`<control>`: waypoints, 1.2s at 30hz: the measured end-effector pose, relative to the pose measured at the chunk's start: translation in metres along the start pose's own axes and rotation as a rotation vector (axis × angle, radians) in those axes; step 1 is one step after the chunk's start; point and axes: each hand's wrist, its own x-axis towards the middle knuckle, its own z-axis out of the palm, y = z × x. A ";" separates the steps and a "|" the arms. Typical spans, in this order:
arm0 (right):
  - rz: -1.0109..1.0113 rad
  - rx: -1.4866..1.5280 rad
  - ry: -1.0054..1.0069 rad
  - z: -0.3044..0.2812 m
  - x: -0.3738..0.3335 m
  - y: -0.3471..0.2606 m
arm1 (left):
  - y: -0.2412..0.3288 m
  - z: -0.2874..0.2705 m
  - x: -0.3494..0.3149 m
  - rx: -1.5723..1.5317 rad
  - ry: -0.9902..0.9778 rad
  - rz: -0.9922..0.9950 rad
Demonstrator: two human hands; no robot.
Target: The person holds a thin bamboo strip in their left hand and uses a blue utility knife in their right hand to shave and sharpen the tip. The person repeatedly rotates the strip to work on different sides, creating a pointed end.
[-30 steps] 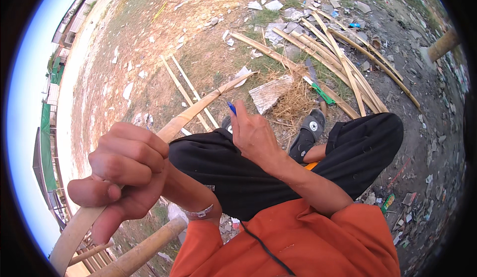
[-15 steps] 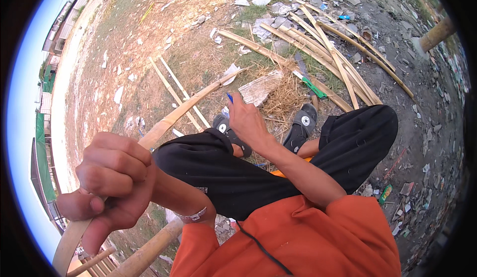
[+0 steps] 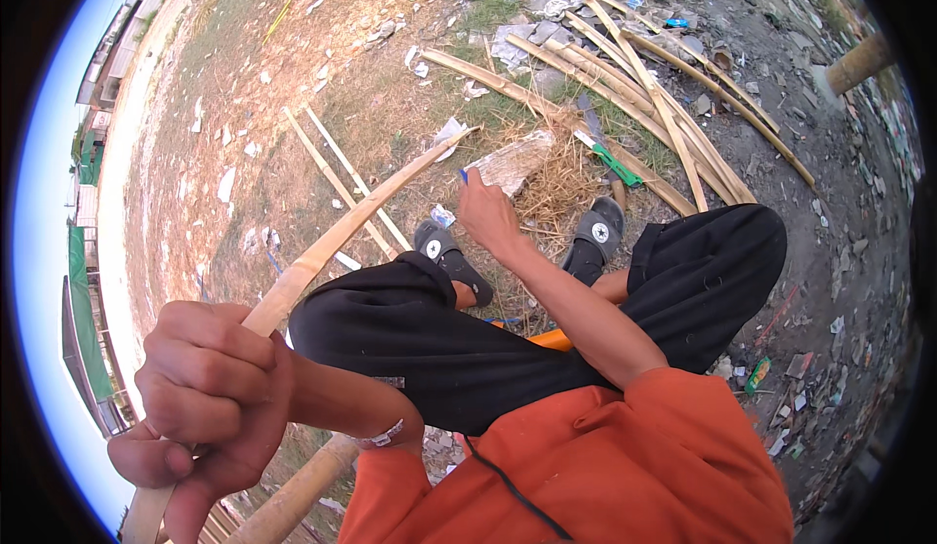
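My left hand point(image 3: 210, 388) is closed around a long, pale bamboo strip point(image 3: 327, 241). The strip runs up and to the right from the fist, narrowing to a tip, and its other end comes out below the hand. Near that far tip, over the ground between my feet, is my right hand point(image 3: 488, 214). Its fingers are curled on a small blue object point(image 3: 464, 177), of which only an end shows; its kind cannot be made out. A rough, whitish slab point(image 3: 512, 161) and a heap of bamboo shavings point(image 3: 566, 188) lie just beyond.
Several split bamboo strips point(image 3: 634, 105) are piled at the far right. Beside the shavings lie a green-handled tool point(image 3: 617, 166) and a long-bladed knife point(image 3: 590, 118). Two thin strips point(image 3: 337, 173) rest left of my feet. A bamboo pole point(image 3: 303, 490) stands close to my left elbow.
My left hand has moved down a little with the bamboo strip. My right hand has shifted slightly right, still closed on the blue object.
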 end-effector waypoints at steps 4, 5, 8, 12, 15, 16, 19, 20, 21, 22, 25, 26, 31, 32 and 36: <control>-0.013 -0.104 -0.007 0.004 0.020 0.015 | 0.001 -0.011 -0.002 0.075 0.009 0.012; 0.028 -0.095 -0.024 0.004 0.022 0.011 | 0.000 -0.013 -0.002 0.082 0.012 0.013; 0.050 -0.258 -0.031 0.032 0.034 0.049 | 0.004 -0.009 -0.002 0.076 0.012 0.021; 0.331 -0.306 0.078 0.039 0.023 0.146 | -0.005 -0.007 0.003 0.043 -0.032 0.105; 0.117 -0.363 -0.188 0.022 0.033 0.161 | -0.007 -0.004 0.009 0.018 -0.054 0.108; 0.082 -0.264 -0.131 0.015 0.021 0.125 | -0.004 -0.009 0.004 0.037 -0.035 0.085; -0.111 0.035 -0.013 -0.043 -0.033 -0.010 | 0.002 -0.014 -0.001 0.045 0.046 0.050; -0.200 0.163 -0.049 -0.062 -0.061 -0.050 | 0.005 -0.013 -0.002 0.090 0.116 0.052; -0.280 0.291 -0.077 -0.079 -0.087 -0.081 | 0.005 -0.010 -0.003 0.123 0.185 0.057; -0.403 0.368 -0.041 -0.086 -0.107 -0.101 | 0.003 -0.005 -0.002 0.146 0.247 0.064; -0.525 0.452 0.005 -0.092 -0.140 -0.134 | 0.002 0.010 -0.002 0.201 0.340 0.017; -0.526 0.453 0.012 -0.091 -0.143 -0.139 | 0.002 0.011 -0.002 0.212 0.354 0.019; -0.435 0.306 0.060 -0.077 -0.126 -0.123 | 0.002 0.016 -0.002 0.222 0.287 0.018; -0.414 0.269 0.062 -0.078 -0.122 -0.121 | 0.001 0.017 -0.002 0.235 0.293 0.021; -0.435 0.322 0.018 -0.081 -0.145 -0.135 | 0.000 0.024 -0.006 0.258 0.333 0.018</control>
